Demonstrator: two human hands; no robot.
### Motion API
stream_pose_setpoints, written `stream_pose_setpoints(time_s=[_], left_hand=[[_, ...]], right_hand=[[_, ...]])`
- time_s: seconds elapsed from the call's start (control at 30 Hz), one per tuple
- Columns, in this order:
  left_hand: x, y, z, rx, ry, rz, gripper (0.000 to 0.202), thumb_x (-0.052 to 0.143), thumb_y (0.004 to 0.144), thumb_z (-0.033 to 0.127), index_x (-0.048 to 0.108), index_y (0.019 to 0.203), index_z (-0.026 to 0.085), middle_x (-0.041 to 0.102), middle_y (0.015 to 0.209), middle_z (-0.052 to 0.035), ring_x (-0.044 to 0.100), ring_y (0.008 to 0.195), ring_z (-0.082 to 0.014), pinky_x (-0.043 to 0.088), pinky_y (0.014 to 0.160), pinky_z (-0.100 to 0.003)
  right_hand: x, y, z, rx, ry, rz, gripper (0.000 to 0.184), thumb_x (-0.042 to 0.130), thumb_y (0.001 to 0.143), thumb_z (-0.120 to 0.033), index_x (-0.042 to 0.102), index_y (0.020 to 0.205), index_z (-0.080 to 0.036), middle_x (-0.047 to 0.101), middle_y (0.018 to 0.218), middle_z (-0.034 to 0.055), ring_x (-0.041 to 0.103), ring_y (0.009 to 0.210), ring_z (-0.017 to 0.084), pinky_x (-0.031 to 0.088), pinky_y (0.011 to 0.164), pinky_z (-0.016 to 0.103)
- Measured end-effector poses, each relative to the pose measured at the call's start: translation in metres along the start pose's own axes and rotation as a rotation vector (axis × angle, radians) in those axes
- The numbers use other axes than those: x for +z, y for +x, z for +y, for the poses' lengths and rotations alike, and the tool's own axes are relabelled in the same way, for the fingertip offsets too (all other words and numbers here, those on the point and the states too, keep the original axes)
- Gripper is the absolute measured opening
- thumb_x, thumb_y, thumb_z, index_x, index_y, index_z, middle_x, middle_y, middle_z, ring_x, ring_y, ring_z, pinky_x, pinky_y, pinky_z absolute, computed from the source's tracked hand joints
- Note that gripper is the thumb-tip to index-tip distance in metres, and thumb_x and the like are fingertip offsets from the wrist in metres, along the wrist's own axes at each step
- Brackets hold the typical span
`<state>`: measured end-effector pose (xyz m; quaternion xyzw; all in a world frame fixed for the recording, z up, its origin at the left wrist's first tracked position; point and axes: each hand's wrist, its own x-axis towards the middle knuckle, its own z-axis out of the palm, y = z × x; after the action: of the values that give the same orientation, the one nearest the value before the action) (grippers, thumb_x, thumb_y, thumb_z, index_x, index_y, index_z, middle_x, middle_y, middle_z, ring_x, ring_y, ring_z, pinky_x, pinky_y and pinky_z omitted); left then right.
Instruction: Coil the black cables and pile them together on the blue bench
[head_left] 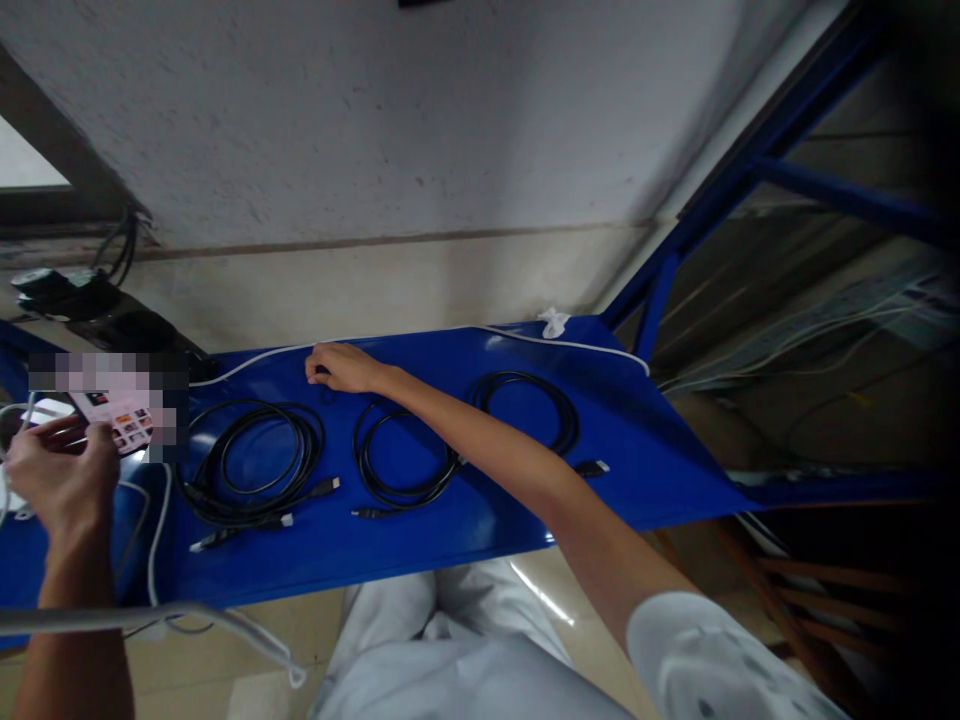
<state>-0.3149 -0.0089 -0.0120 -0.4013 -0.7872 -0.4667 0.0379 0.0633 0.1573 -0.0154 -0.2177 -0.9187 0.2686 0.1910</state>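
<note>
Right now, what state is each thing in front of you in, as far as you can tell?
Left hand: gripping the phone-like object.
Phone-like object: held, showing small pictures, partly pixelated.
Right hand: curled; contents unclear.
Left black cable: coiled, visible plugs unconnected.
Other black loops: coiled, partly hidden by the right forearm; one cable or two, unclear.
White cord: uncoiled.
White scrap: crumpled.

The head camera looked forward and down, from close above the counter, toward the far wall.
</note>
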Motion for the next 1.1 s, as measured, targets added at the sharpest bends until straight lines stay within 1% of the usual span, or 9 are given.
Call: stream_pose_setpoints(time_s=[0.1, 0.13, 0.3, 0.43, 0.6, 0.73, 0.87, 1.0, 1.1], left_hand=[[0.002, 0.009, -0.001, -0.184, 0.067, 0.088, 0.034, 0.083, 0.064, 0.018, 0.067, 0.094, 0.011, 0.060, 0.072, 0.0041, 0.062, 0.068, -0.0150, 0.049, 0.057, -0.021], [0.003, 0.010, 0.001, -0.207, 0.059, 0.078, 0.037, 0.084, 0.062, 0.017, 0.068, 0.094, 0.010, 0.061, 0.072, 0.0038, 0.063, 0.068, -0.0153, 0.049, 0.056, -0.021], [-0.001, -0.002, 0.015, -0.204, -0.042, 0.001, 0.044, 0.087, 0.055, 0.014, 0.066, 0.093, 0.009, 0.067, 0.076, 0.0010, 0.066, 0.069, -0.0160, 0.050, 0.050, -0.019], [-0.007, -0.016, 0.023, -0.158, -0.076, -0.055, 0.049, 0.090, 0.060, 0.020, 0.065, 0.100, 0.008, 0.070, 0.082, 0.0012, 0.068, 0.073, -0.0132, 0.052, 0.053, -0.016], [-0.004, -0.011, 0.026, -0.266, -0.094, -0.049, 0.042, 0.088, 0.060, 0.014, 0.059, 0.090, 0.009, 0.064, 0.073, 0.0057, 0.065, 0.067, -0.0110, 0.053, 0.053, -0.018], [0.000, -0.004, 0.030, -0.302, -0.079, -0.011, 0.035, 0.081, 0.062, 0.008, 0.054, 0.084, 0.011, 0.059, 0.068, 0.0072, 0.061, 0.064, -0.0105, 0.051, 0.050, -0.018], [-0.003, -0.008, 0.037, -0.292, -0.085, -0.044, 0.033, 0.081, 0.066, 0.009, 0.052, 0.083, 0.012, 0.060, 0.072, 0.0058, 0.062, 0.065, -0.0108, 0.052, 0.049, -0.018], [-0.011, -0.016, 0.041, -0.282, -0.088, -0.040, 0.035, 0.083, 0.069, 0.012, 0.052, 0.085, 0.011, 0.061, 0.080, 0.0031, 0.062, 0.070, -0.0116, 0.052, 0.050, -0.018], [-0.016, -0.024, 0.036, -0.240, -0.096, -0.006, 0.038, 0.085, 0.070, 0.012, 0.052, 0.090, 0.012, 0.062, 0.086, 0.0025, 0.063, 0.076, -0.0119, 0.051, 0.054, -0.017]], right_hand=[[-0.001, -0.003, -0.002, -0.019, 0.098, 0.124, 0.007, 0.066, 0.104, -0.014, 0.071, 0.099, -0.015, 0.072, 0.112, 0.0062, 0.064, 0.105, 0.016, 0.043, 0.098, 0.028], [-0.002, -0.005, -0.004, -0.017, 0.153, 0.154, 0.007, 0.066, 0.105, -0.016, 0.070, 0.099, -0.015, 0.073, 0.111, 0.0061, 0.065, 0.104, 0.016, 0.044, 0.098, 0.027], [-0.012, -0.025, -0.023, 0.039, 0.468, 0.279, 0.009, 0.062, 0.109, -0.023, 0.064, 0.103, -0.016, 0.075, 0.094, 0.0009, 0.067, 0.083, 0.011, 0.048, 0.082, 0.023], [-0.027, -0.059, -0.042, 0.024, 0.562, 0.386, 0.016, 0.062, 0.109, -0.034, 0.061, 0.105, -0.019, 0.069, 0.079, -0.0043, 0.060, 0.069, 0.010, 0.044, 0.071, 0.021], [-0.038, -0.112, -0.056, 0.085, 0.561, 0.463, 0.025, 0.062, 0.108, -0.042, 0.066, 0.108, -0.018, 0.070, 0.086, -0.0004, 0.063, 0.078, 0.013, 0.048, 0.076, 0.024], [-0.035, -0.150, -0.055, 0.135, 0.520, 0.461, 0.029, 0.057, 0.110, -0.038, 0.069, 0.125, -0.016, 0.076, 0.106, 0.0074, 0.070, 0.096, 0.016, 0.053, 0.088, 0.029], [-0.030, -0.175, -0.045, 0.157, 0.436, 0.487, 0.035, 0.052, 0.110, -0.032, 0.068, 0.135, -0.013, 0.076, 0.115, 0.0112, 0.070, 0.105, 0.017, 0.053, 0.097, 0.033], [-0.025, -0.180, -0.034, 0.156, 0.431, 0.500, 0.039, 0.046, 0.107, -0.021, 0.065, 0.140, -0.011, 0.073, 0.122, 0.0130, 0.068, 0.100, 0.015, 0.056, 0.093, 0.032], [-0.020, -0.179, -0.028, 0.136, 0.525, 0.539, 0.037, 0.049, 0.108, -0.025, 0.064, 0.138, -0.011, 0.073, 0.115, 0.0110, 0.069, 0.090, 0.013, 0.059, 0.088, 0.031]])
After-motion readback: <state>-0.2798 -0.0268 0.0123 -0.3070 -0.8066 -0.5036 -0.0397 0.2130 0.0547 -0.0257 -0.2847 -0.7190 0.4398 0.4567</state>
